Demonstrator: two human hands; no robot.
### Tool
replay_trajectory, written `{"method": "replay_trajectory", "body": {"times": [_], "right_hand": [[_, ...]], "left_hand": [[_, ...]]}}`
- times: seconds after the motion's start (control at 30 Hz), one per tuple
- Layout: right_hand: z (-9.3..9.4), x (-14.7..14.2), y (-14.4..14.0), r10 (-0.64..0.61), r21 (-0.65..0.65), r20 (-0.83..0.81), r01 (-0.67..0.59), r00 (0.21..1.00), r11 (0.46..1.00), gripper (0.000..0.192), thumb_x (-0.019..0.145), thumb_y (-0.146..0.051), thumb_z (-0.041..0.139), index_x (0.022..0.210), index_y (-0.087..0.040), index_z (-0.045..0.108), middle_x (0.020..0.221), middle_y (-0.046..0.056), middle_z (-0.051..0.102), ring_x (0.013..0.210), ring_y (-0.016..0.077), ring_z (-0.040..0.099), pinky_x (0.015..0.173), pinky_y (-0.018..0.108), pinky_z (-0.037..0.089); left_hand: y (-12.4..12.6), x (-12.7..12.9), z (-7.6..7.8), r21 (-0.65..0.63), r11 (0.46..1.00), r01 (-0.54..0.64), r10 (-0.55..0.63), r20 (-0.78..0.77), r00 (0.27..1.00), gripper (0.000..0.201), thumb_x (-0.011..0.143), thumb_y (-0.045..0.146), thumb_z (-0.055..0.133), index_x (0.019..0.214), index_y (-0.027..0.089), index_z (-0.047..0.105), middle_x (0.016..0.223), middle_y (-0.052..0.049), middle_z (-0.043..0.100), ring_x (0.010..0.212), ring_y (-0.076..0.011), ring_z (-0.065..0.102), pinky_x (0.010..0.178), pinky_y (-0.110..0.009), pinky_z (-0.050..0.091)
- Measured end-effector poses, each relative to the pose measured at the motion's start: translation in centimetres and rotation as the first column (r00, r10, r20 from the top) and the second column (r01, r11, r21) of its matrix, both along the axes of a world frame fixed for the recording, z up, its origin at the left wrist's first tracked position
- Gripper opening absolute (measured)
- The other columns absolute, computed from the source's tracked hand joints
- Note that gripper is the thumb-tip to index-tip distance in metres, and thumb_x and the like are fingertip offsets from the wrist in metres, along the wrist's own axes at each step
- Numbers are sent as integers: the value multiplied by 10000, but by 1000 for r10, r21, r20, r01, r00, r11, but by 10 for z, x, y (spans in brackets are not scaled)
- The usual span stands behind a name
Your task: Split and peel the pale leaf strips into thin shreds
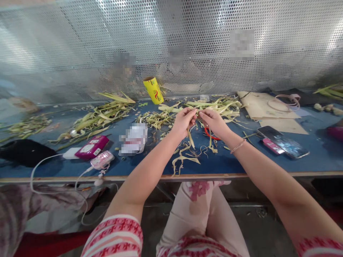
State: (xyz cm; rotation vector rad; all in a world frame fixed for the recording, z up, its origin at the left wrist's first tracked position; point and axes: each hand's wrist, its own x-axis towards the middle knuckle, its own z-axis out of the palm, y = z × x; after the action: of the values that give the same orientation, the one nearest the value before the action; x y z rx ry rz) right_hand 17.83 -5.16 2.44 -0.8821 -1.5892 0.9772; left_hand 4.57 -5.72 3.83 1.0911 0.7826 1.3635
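My left hand (184, 120) and my right hand (213, 120) meet over the blue table, both closed with thumbs and fingertips pinched together. Between the fingertips is a piece of pale yellow-green plant leaf, mostly covered by the fingers. A leaf strip (190, 139) hangs or lies just below them; I cannot tell which. Behind the hands spreads a pile of long pale leaves (222, 104), with a heap of short trimmings (155, 119) to the left. A red ring-shaped item (210, 133) shows partly under my right wrist. Thin curled shreds (184, 157) lie nearer the table edge.
A yellow tube (153, 91) leans at the perforated metal panel (187, 32). Leftward are another leaf pile (104, 114), a magenta device (92, 147) and a cabled pink case (102, 160). Phones (285, 142) and brown paper (265, 105) lie right. Another person's clothed leg (48, 203) shows lower left.
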Motion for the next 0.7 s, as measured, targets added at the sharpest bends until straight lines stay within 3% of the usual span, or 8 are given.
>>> {"method": "replay_trajectory", "body": {"times": [0.1,0.27,0.47,0.57,0.7], "right_hand": [[3,-2,-3,98,-186,-208,-137,973,973,201,822,-359,622,887,-174,579,595,-72,385,443,37,251,425,212,192],[10,1,-10,103,-313,-406,-244,908,918,287,798,-269,650,1063,-243,543,618,-96,389,427,25,233,408,181,176],[14,4,-12,111,-338,-508,-316,854,887,244,801,-214,629,1030,-258,553,620,-99,415,418,17,232,400,165,179],[15,4,-11,116,-323,-500,-309,858,894,167,792,-239,651,923,-227,548,627,-94,418,419,11,225,390,164,152],[14,4,-10,97,-309,-486,-275,868,910,217,754,-272,697,815,-210,497,637,-98,411,420,4,227,383,164,145]], "left_hand": [[1,0,-2,4,1000,10,-10,-11,1000,153,796,183,623,713,155,497,521,74,480,428,-10,419,436,-145,317],[2,-2,-5,24,997,79,-80,38,996,69,796,149,596,785,165,529,520,72,504,422,-18,438,436,-140,326],[3,-4,-9,42,985,168,-170,57,984,69,790,157,596,836,183,552,556,59,542,456,-41,494,456,-160,374],[2,-3,-9,29,989,147,-148,46,988,61,797,185,605,799,177,545,580,51,555,460,-40,498,460,-167,384],[4,-2,-9,73,994,86,-89,42,995,106,804,182,608,741,160,526,583,50,551,450,-32,483,450,-162,374]]}}
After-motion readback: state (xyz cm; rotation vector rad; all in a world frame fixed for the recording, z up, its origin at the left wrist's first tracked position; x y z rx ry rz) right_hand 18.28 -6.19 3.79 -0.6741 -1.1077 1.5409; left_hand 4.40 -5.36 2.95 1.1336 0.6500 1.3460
